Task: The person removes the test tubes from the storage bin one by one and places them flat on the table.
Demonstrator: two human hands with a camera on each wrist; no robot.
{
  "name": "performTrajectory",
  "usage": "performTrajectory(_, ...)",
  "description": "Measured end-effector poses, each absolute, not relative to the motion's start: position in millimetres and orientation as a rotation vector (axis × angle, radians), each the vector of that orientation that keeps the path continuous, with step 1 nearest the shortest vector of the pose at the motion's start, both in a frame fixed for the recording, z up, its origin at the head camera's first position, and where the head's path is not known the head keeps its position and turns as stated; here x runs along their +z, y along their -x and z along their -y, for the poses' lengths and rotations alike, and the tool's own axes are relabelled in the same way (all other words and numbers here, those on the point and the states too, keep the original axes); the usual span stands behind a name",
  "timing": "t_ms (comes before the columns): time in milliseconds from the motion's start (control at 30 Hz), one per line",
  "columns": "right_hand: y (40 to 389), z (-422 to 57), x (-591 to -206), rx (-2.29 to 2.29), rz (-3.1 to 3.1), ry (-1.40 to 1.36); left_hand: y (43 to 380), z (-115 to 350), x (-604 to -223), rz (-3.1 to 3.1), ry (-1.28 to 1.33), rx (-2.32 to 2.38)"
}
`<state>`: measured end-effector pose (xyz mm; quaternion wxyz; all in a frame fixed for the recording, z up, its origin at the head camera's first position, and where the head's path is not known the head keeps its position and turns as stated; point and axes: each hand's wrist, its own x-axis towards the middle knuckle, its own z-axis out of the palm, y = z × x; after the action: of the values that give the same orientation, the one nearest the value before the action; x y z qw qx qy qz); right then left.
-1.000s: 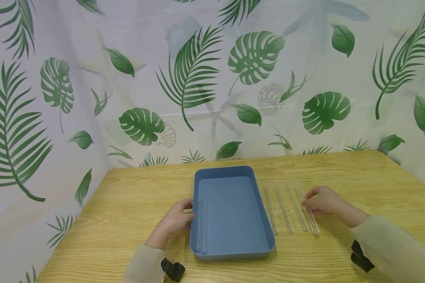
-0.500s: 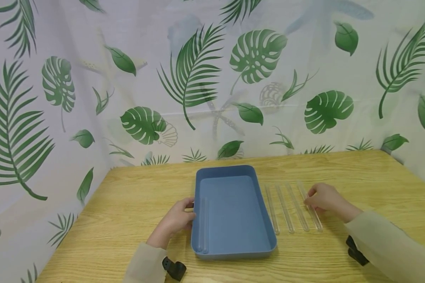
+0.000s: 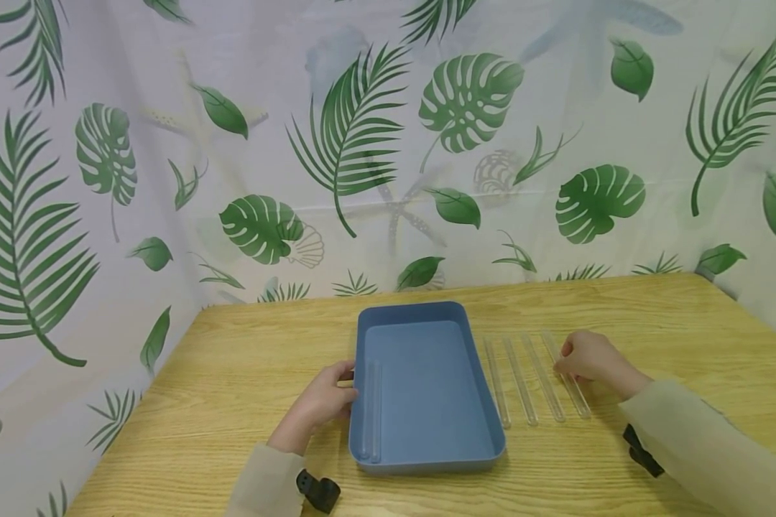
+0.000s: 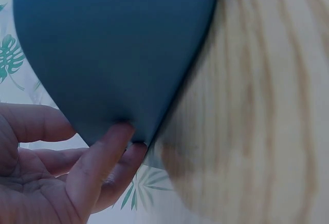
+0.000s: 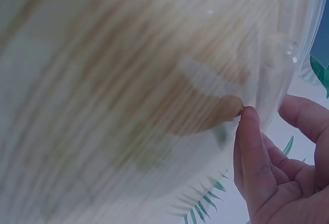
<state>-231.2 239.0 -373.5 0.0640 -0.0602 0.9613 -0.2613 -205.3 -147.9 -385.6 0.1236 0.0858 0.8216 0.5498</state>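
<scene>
A blue rectangular tray point(image 3: 427, 395) sits on the table, with two clear test tubes point(image 3: 376, 409) lying side by side along its left wall. My left hand point(image 3: 323, 396) is at that wall from outside; in the left wrist view its fingertips point(image 4: 123, 131) touch the tray wall. To the right of the tray several more clear test tubes point(image 3: 520, 384) lie in a slanting row. At the rightmost test tube point(image 3: 578, 398), my right hand point(image 3: 591, 359) pinches the side near the middle. Up close, its fingertips point(image 5: 250, 116) meet the clear tube.
The wood-grain table point(image 3: 265, 345) runs back to a white curtain point(image 3: 375, 237) printed with green leaves. Another curtain side stands along the left. Each wrist carries a small black camera point(image 3: 318, 492).
The right hand has shifted slightly, and the rightmost tube's near end has moved a little away and to the right. The left hand, tray and other tubes stay put.
</scene>
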Motion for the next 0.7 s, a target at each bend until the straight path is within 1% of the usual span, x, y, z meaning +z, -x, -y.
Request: performTrajectory(700,231.7,-234.4,-374.7,-0.734,-2.967,0.196,205.1,148.3,-385.3,-2.372,-0.267,1.633)
